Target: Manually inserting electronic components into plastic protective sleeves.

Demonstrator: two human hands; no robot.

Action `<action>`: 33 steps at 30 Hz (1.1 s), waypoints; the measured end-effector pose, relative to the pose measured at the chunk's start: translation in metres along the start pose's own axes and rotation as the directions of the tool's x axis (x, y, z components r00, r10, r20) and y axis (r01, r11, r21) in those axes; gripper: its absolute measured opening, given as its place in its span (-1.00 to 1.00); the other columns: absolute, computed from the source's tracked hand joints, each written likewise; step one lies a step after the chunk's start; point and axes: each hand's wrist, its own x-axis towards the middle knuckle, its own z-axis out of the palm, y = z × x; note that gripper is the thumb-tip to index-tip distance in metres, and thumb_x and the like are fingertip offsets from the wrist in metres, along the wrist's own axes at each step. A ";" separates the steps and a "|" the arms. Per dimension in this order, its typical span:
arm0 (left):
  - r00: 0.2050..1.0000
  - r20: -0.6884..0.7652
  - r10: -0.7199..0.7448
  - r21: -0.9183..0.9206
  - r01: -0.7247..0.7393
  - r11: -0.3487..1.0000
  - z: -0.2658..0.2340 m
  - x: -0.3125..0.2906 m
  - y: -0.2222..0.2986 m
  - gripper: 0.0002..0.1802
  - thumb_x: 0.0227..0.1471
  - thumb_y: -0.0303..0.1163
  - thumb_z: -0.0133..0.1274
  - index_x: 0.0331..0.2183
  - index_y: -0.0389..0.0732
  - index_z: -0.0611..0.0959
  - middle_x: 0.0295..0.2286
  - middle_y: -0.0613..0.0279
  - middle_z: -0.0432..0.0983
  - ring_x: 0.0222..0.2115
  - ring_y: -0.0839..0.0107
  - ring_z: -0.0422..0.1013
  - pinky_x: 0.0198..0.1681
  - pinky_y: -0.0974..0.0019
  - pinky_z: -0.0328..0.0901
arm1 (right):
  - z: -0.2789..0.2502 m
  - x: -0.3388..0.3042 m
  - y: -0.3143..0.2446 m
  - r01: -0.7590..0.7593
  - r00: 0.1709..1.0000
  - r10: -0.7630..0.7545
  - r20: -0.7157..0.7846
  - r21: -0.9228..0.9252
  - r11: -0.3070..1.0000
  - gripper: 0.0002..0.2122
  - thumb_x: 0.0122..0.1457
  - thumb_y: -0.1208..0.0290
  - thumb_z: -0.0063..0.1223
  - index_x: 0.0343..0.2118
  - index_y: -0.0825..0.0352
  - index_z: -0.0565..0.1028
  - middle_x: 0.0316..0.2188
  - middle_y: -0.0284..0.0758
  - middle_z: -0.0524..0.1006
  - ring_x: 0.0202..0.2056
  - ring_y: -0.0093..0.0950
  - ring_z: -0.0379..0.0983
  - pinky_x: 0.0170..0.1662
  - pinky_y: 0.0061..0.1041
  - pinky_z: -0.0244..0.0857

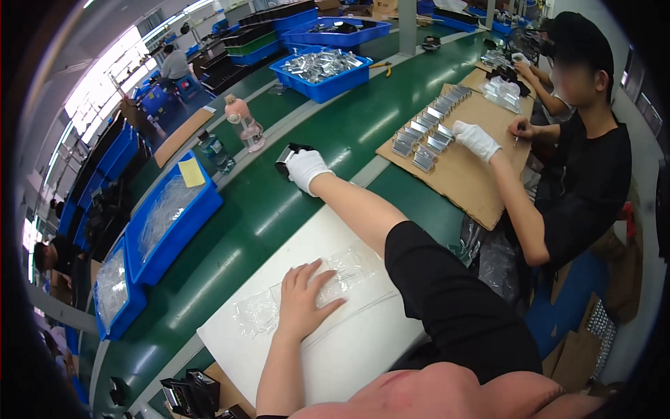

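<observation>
My left hand (pixel 305 299), bare and with its fingers spread, lies on clear plastic bags (pixel 352 269) on a white board (pixel 279 377). Reaching forward past the board, my right hand (pixel 308 172) wears a white glove. Its fingers are closed around a black part with a silver face (pixel 285 159), low over the green work surface (pixel 258 223). The glove hides much of that part, so its exact kind cannot be told.
Blue trays of clear bags (pixel 211 202) stand left, near a bottle (pixel 216 151) and a pink-topped container (pixel 246 129). A blue bin of silver parts (pixel 322 70) sits farther back. At right, a co-worker's gloved hand (pixel 477 142) is by silver parts on cardboard (pixel 464 185).
</observation>
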 end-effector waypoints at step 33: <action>0.778 0.088 -0.622 -0.406 0.598 0.691 -0.024 -0.031 -0.024 -0.62 -0.10 -0.48 0.36 -0.20 -0.24 0.59 -0.31 0.21 0.46 -0.35 0.38 0.33 -0.19 0.38 0.29 | -0.127 -0.197 -0.085 0.144 0.913 -0.294 0.284 0.450 0.881 -0.70 0.18 0.15 -0.01 -0.47 0.28 0.60 -0.47 -0.22 0.62 -0.49 -0.13 0.50 -0.31 -0.24 0.42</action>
